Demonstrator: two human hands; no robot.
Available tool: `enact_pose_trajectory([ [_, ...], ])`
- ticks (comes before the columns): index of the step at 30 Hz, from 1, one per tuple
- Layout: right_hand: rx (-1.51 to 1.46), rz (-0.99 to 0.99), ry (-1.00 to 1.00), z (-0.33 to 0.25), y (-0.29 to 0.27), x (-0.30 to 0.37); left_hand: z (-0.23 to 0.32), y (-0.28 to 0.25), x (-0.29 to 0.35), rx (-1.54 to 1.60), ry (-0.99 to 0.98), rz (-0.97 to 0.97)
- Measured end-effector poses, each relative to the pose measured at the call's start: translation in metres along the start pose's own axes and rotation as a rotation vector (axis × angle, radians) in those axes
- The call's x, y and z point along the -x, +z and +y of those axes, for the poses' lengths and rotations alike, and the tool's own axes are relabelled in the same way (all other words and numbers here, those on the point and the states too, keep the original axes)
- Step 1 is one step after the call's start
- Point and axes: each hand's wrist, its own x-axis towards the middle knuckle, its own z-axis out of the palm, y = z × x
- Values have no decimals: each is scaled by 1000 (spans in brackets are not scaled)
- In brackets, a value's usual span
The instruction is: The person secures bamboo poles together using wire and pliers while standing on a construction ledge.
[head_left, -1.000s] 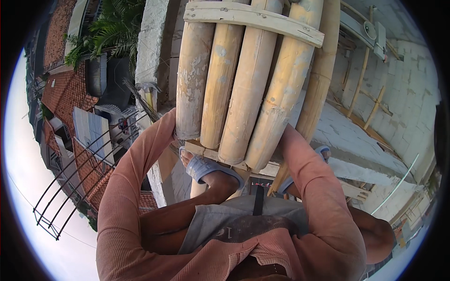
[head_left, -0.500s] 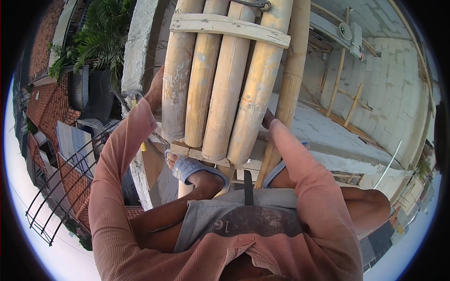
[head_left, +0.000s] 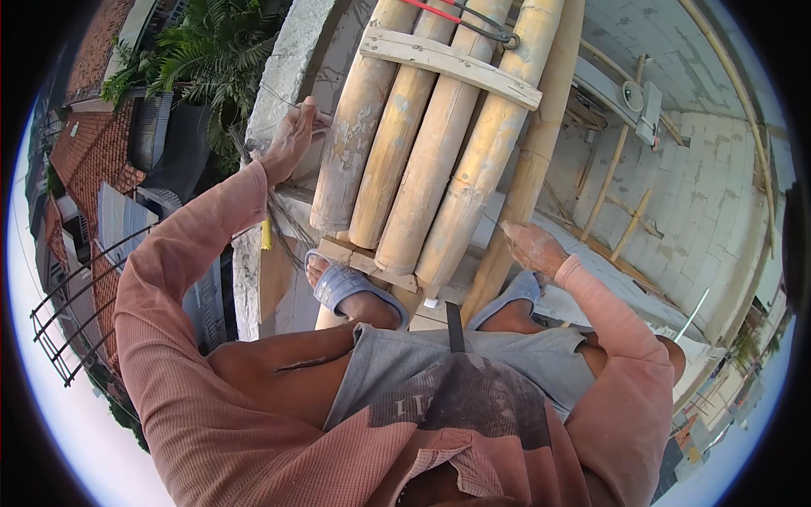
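Note:
Four bamboo poles [head_left: 422,177] lie side by side in front of me, with a pale wooden crosspiece [head_left: 448,66] over them. Left of the poles, my left hand [head_left: 291,142] is raised beside the concrete edge, fingers closed around a thin wire [head_left: 277,95]. My right hand [head_left: 536,248] is pinched at the right of the pole ends. A short bit of thin wire seems to stick out from its fingertips toward the poles; the rest is hidden. On top of the poles rests a red-handled metal tool [head_left: 477,25] with a dark looped end.
My sandalled feet [head_left: 355,291] stand below the pole ends, near a wooden crossbar [head_left: 367,264]. A concrete ledge [head_left: 283,72] runs along the left, with a drop to tiled roofs [head_left: 93,156]. Loose wires [head_left: 291,221] hang there. Another bamboo pole [head_left: 519,198] slants at right.
Both hands have come out from beside and behind the poles into plain view. The left rose above the ledge; the right drew outward to the right. The view has shifted slightly.

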Motion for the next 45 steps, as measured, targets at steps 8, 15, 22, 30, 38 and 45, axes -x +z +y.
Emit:
enact_pose_trajectory([
  [8,191,-50,193,-78,-99,46,60,-6,25,-292,288,49],
  [15,47,211,116,-76,-80,30,109,-5,33,-520,344,13],
  [22,249,15,142,-75,-87,22,109,30,53,-438,422,-370],
  [30,271,135,261,-67,-108,23,111,57,34,-788,702,-590],
  [38,126,221,141,-75,-109,14,94,94,30,-927,1112,-547],
  [45,-733,-3,409,-39,-58,-19,85,148,50,-513,373,-882],
])
